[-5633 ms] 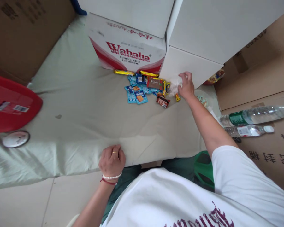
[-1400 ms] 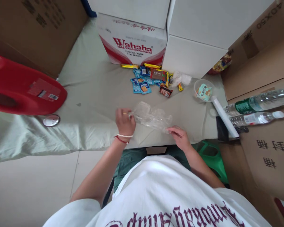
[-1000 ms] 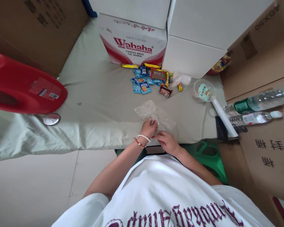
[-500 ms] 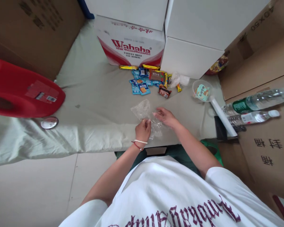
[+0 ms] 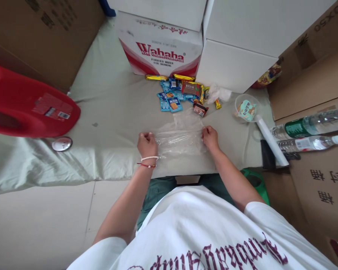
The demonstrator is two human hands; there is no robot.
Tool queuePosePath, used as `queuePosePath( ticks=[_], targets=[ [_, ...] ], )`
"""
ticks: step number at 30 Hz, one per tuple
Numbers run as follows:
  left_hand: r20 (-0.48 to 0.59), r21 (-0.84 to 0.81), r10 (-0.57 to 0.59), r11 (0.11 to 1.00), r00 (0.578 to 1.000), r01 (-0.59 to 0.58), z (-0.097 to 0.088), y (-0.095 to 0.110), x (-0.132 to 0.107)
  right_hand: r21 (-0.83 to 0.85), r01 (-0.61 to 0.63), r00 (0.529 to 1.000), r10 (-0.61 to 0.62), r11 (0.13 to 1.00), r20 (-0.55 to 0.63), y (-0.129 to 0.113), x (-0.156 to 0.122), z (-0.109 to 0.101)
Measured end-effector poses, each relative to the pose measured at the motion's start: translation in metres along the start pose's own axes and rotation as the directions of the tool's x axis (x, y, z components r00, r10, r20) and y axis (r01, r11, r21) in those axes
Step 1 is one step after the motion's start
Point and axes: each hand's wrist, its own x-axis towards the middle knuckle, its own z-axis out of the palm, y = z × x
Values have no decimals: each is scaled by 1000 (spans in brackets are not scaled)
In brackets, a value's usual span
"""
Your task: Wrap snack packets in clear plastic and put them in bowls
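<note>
A clear plastic bag [image 5: 180, 140] is stretched sideways between my two hands, low over the cloth-covered table. My left hand [image 5: 147, 144], wearing a white and a red bracelet, is closed on the bag's left side. On the opposite side, my right hand [image 5: 210, 138] pinches the right edge. Part of the bag spreads away from me toward a pile of small snack packets. In that pile lie blue biscuit packets [image 5: 174, 104], a brown packet [image 5: 191, 88], yellow-wrapped bars [image 5: 157, 77] and a small dark packet [image 5: 200, 109].
Behind the snacks stands a Wahaha carton [image 5: 160, 56] beside white boxes [image 5: 236, 63]. A red jug [image 5: 30, 101] and a round metallic lid [image 5: 62, 144] lie left. To the right are a clear tub [image 5: 247, 108], a white roll [image 5: 272, 141] and plastic bottles [image 5: 312, 123].
My hands have moved apart, left hand leftward and right hand slightly rightward. The bag, crumpled before, is now pulled out wide, and my right hand has closed on its edge.
</note>
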Motion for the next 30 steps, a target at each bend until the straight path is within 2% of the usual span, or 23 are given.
queuePosePath(
  ticks=[3, 4, 5, 6, 7, 9, 10, 11, 12, 14, 15, 16, 19, 20, 21, 22, 24, 26, 28, 30],
  targets=[
    [-191, 118, 13, 993, 982, 10, -4, 6, -12, -34, 26, 999, -25, 999, 26, 2, 0, -2],
    [-197, 173, 68, 984, 978, -33, -4, 8, -17, -40, 35, 999, -34, 999, 34, 2, 1, -2],
    [-157, 234, 146, 966, 977, -107, -5, 10, -23, -46, 42, 998, -40, 998, 40, 2, 1, -2],
    [-69, 291, 239, 933, 969, -210, -5, 12, -28, -53, 45, 998, -43, 998, 46, 1, 1, -2],
    [59, 326, 335, 884, 941, -335, -5, 15, -31, -62, 47, 998, -43, 997, 50, 1, 1, -2],
    [325, 302, 472, 769, 819, -563, -5, 19, -33, -83, 48, 998, -44, 995, 55, 2, 1, -3],
    [413, 272, 506, 725, 757, -633, -5, 20, -31, -93, 52, 997, -46, 994, 56, 3, 1, -5],
    [461, 259, 516, 700, 722, -665, -5, 21, -28, -103, 57, 997, -51, 993, 55, 4, 1, -7],
    [481, 265, 504, 697, 718, -667, -6, 21, -24, -114, 64, 997, -59, 991, 46, 5, 0, -10],
    [503, 294, 432, 729, 749, -618, -9, 17, -13, -135, 75, 997, -72, 988, 26, 8, -2, -18],
    [529, 296, 390, 747, 753, -595, -12, 14, -8, -139, 69, 998, -67, 988, 17, 10, -3, -22],
    [569, 286, 357, 759, 741, -585, -15, 10, -3, -138, 56, 998, -55, 989, 14, 11, -4, -26],
    [687, 191, 335, 773, 645, -605, -28, -5, 9, -124, 27, 999, -23, 992, 37, 14, -8, -35],
    [700, 155, 339, 787, 628, -598, -32, -9, 11, -121, 24, 999, -19, 992, 46, 14, -9, -36],
    [695, 123, 342, 810, 632, -573, -35, -13, 14, -121, 22, 998, -15, 992, 58, 15, -11, -38],
    [673, 94, 339, 842, 657, -531, -37, -15, 16, -125, 19, 998, -10, 992, 69, 16, -12, -39],
    [592, 46, 309, 909, 744, -414, -39, -18, 19, -153, 29, 997, -17, 988, 78, 16, -14, -43],
    [521, 17, 276, 943, 807, -333, -38, -18, 20, -242, 111, 994, -104, 964, 44, 13, -17, -49],
    [513, 22, 281, 940, 811, -340, -37, -17, 21, -385, 243, 960, -277, 891, -37, 3, -25, -53],
    [551, 46, 300, 921, 778, -388, -36, -15, 21, -513, 361, 892, -449, 778, -54, -12, -38, -51]
  ],
)
